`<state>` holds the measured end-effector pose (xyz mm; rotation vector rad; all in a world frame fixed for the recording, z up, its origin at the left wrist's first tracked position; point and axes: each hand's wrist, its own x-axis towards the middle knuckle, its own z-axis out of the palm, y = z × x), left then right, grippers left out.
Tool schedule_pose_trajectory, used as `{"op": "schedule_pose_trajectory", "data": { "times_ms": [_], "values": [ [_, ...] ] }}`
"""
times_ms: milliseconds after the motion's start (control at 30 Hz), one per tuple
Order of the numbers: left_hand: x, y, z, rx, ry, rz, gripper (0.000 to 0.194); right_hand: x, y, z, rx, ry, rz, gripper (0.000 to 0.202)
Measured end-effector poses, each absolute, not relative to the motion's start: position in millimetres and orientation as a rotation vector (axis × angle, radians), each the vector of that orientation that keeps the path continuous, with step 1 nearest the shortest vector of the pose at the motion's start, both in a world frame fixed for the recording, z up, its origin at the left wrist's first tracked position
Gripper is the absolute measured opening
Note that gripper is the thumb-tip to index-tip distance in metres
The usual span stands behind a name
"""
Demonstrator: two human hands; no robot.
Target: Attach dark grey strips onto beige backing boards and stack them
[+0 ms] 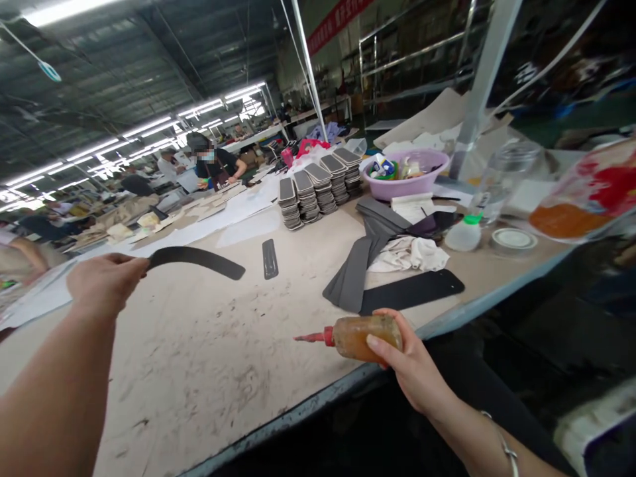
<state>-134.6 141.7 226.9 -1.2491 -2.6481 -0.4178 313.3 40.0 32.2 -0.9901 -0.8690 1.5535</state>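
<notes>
My left hand (105, 281) pinches one end of a dark curved strip (201, 259), whose far end reaches right over the table (199, 371). In my right hand (407, 364) is a squeeze bottle (365, 336) of amber liquid, lying sideways with its red nozzle pointing left. A small dark rectangular piece (269, 259) with a shiny outline on it lies on the table between the hands, beyond them. Dark grey strips (350, 275) are fanned out past the bottle, beside a long black strip (415, 291).
Stacks of dark pieces (318, 189) stand at the back. Right of them are a purple basin (407, 175), a white cloth (410, 255), a green-capped bottle (464, 233), a round tin (514, 241) and a clear jar (504, 175). A masked person (216, 162) works farther back.
</notes>
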Motion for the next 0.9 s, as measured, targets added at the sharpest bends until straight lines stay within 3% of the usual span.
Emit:
{"op": "schedule_pose_trajectory", "data": {
  "times_ms": [133, 500, 900],
  "values": [
    [-119, 180, 209, -1.171, -2.564, -0.246, 0.034, 319, 42, 32, -0.992, -0.843, 1.61, 0.049],
    [-82, 215, 23, -1.477, -2.731, -0.015, 0.032, 321, 48, 33, -1.021, -0.812, 1.679, 0.046],
    [-74, 230, 11, -1.558, -2.78, -0.016, 0.023, 319, 48, 26, -1.073, -0.806, 1.711, 0.051]
  ]
}}
